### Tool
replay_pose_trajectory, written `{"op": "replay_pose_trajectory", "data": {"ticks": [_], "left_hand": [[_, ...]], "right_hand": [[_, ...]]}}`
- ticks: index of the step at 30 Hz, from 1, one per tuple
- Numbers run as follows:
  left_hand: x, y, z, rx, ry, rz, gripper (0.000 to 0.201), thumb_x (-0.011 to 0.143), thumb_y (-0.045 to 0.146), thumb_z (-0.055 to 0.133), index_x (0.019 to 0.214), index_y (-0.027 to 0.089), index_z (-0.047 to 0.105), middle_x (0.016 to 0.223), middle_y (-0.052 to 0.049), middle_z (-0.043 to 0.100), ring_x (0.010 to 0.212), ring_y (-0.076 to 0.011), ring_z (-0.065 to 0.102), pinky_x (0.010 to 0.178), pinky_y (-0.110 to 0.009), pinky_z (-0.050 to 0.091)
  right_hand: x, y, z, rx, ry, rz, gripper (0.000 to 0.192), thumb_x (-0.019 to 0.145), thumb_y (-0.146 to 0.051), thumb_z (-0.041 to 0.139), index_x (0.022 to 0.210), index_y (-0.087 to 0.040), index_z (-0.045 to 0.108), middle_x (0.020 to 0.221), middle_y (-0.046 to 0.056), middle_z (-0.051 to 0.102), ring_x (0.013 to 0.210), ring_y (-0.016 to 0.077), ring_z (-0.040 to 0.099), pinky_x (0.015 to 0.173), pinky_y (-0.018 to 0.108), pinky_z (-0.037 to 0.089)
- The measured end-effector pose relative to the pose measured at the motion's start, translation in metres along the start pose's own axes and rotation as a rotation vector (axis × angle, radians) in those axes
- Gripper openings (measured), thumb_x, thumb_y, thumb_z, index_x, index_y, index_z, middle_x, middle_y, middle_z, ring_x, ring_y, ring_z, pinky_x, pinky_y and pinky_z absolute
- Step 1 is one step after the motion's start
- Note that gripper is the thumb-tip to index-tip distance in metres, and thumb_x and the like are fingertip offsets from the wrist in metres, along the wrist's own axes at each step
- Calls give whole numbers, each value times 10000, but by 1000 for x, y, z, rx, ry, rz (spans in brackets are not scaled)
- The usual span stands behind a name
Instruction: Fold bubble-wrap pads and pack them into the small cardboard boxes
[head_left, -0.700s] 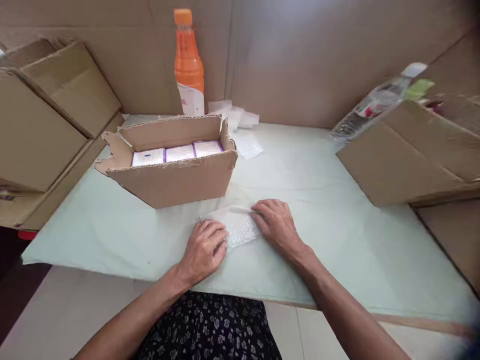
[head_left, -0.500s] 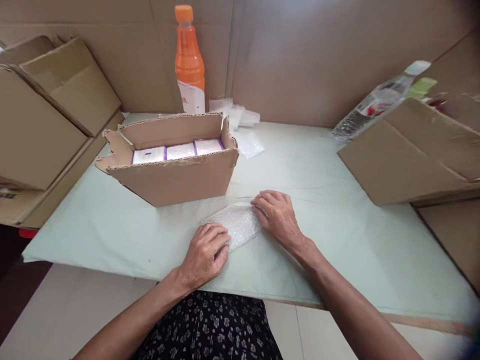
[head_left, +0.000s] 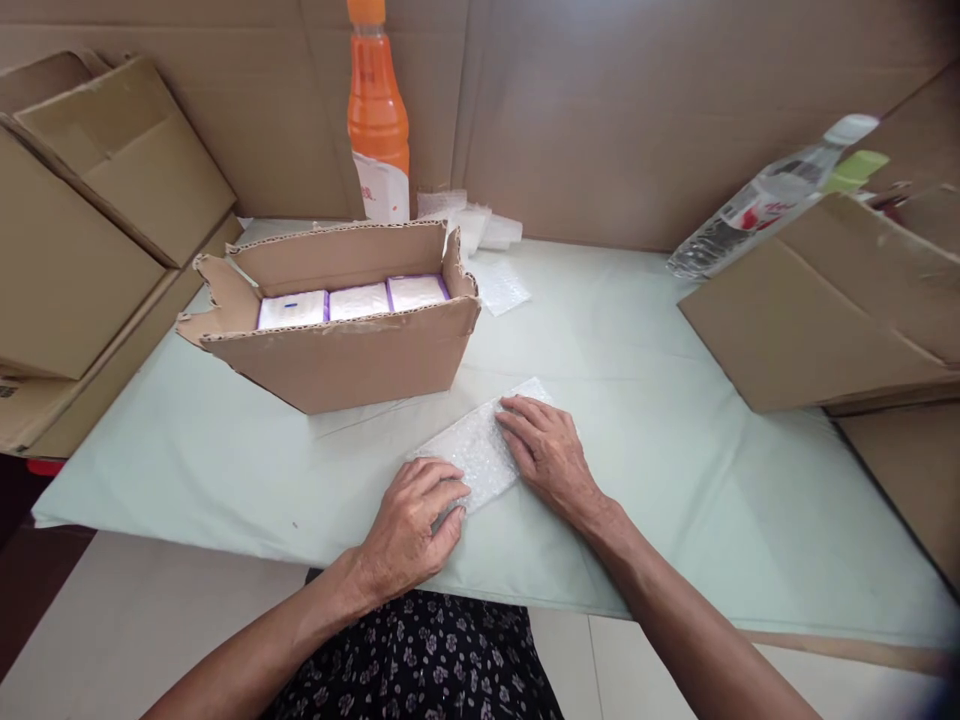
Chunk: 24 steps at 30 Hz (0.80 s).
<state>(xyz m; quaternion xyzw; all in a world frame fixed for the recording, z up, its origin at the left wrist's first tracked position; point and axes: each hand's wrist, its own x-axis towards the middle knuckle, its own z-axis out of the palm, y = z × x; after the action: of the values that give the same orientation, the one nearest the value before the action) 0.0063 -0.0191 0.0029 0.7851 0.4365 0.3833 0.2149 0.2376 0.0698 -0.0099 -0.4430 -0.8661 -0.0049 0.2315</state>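
A bubble-wrap sheet (head_left: 474,448) lies flat on the pale green table (head_left: 675,470) in front of me. My left hand (head_left: 412,520) presses on its near left end, fingers curled over the edge. My right hand (head_left: 546,450) lies on its right side, fingers spread flat on the wrap. Just beyond stands an open cardboard box (head_left: 337,345) holding three white packets with purple edges (head_left: 349,300) in a row.
An orange drink bottle (head_left: 377,110) stands behind the box, with folded bubble-wrap pieces (head_left: 480,240) beside it. A clear water bottle (head_left: 765,205) leans at the right over a cardboard flap (head_left: 810,310). Stacked cardboard boxes (head_left: 82,230) sit at the left. Cardboard walls surround the table.
The bubble wrap has been opened out flatter and longer toward the far right. My right hand slid onto it; my left hand shifted slightly nearer me.
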Motion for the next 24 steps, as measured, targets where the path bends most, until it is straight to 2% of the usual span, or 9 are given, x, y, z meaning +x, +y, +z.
{"op": "replay_pose_trajectory", "data": {"ticks": [4,7,10,15,19,21,24], "left_hand": [[7,-4,-12,90,-24,32,285,854,64,553,1096,173,656,1200,-111,671,1196,-276,570,1015,-466,472],[12,-10,-24,185,-148,55,365,789,20,539,1109,158,647,1245,-122,654,1221,-296,555,1028,-501,450],[10,-10,-29,271,-240,45,327,791,24,542,1076,148,644,1237,-130,650,1182,-303,558,993,-506,468],[-5,13,-23,289,-288,-42,237,870,82,551,1083,164,617,1160,-114,648,1061,-280,566,892,-458,521],[-14,34,-17,233,-389,-35,220,878,87,554,1075,173,600,1126,-100,634,997,-261,563,861,-432,537],[-15,39,-16,207,-404,-33,210,882,93,556,1070,176,599,1118,-95,633,987,-257,561,857,-426,540],[-15,39,-16,153,-374,-57,229,892,91,546,1095,181,601,1096,-83,643,972,-246,569,856,-413,540]], "right_hand": [[1,0,-1,36,-38,14,240,988,-201,508,1136,-208,695,1279,79,706,1214,262,629,951,433,478],[2,2,-3,49,-43,16,247,985,-209,503,1129,-213,704,1275,81,707,1223,272,624,955,447,486],[0,2,-6,32,-15,25,247,967,-217,527,1134,-204,709,1305,106,687,1257,298,598,949,464,493],[-3,0,-11,29,-39,15,232,938,-204,562,1113,-217,714,1270,98,704,1254,311,600,946,478,492],[-1,-6,-13,36,-34,-6,229,940,-188,568,1118,-216,709,1291,97,695,1272,307,590,959,475,487],[-2,-10,-17,55,-32,-26,234,944,-180,564,1130,-208,703,1306,104,686,1269,300,592,965,473,489],[-11,-17,-29,133,-96,-78,256,943,-177,565,1167,-204,687,1318,104,679,1255,286,601,973,474,497]]}}
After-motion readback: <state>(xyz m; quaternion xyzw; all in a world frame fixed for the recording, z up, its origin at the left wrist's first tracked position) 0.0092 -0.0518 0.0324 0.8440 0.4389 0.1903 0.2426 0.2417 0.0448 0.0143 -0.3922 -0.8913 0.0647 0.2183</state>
